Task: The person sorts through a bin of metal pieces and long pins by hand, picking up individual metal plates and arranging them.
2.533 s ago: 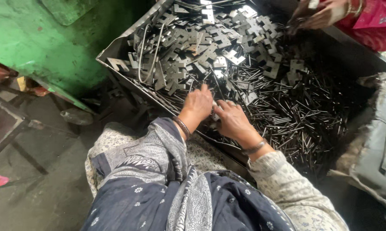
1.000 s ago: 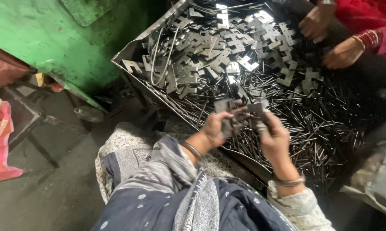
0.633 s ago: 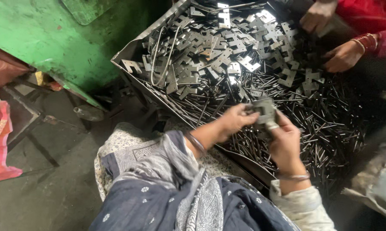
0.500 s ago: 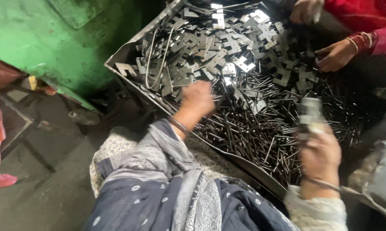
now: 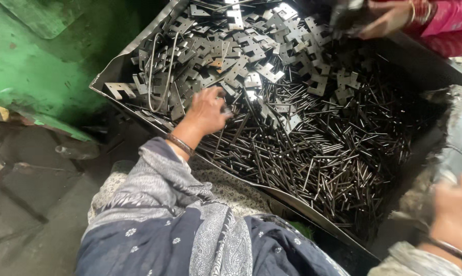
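The flat metal plates lie heaped at the far end of the tray, thin metal pins strewn nearer. The left hand has come back down onto the heap, fingers curled at the plates and pins (whether it grips one I cannot tell). The right hand, which held a plate before the chest a moment ago, has swung out past the tray's right edge, blurred, its grasp unreadable, so that piece seems set aside and picking resumes.

No packages, labels, signs or screens show anywhere in this view.
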